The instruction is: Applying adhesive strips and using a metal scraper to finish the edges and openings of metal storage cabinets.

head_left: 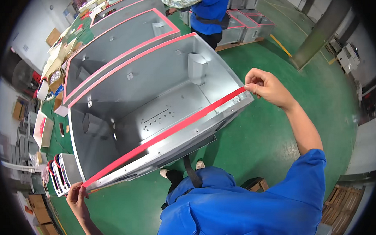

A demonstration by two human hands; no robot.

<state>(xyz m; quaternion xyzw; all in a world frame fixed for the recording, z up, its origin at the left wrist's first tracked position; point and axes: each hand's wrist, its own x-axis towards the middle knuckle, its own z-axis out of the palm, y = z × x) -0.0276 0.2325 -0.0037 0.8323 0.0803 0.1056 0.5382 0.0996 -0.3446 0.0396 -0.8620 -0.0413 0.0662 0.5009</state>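
Observation:
A long red strip of tape [168, 134] stretches between my two hands along the near edge of an open grey metal box [153, 82]. My left hand [78, 200] pinches the strip's left end, by the box's near left corner. At the near right corner, my right hand [270, 89] pinches the other end between thumb and fingers. The strip looks taut; whether it touches the rim cannot be told. Pinkish-red strips line the box's far rim. Inside the box are a bracket on the right wall and several small holes in the bottom.
Behind stands another grey metal box [119, 49] with a red-lined rim, and more beyond it. A co-worker in blue [211, 15] stands at the far side. White-fronted devices [65, 173] sit left of the box. A pillar [321, 30] rises from the green floor [276, 156].

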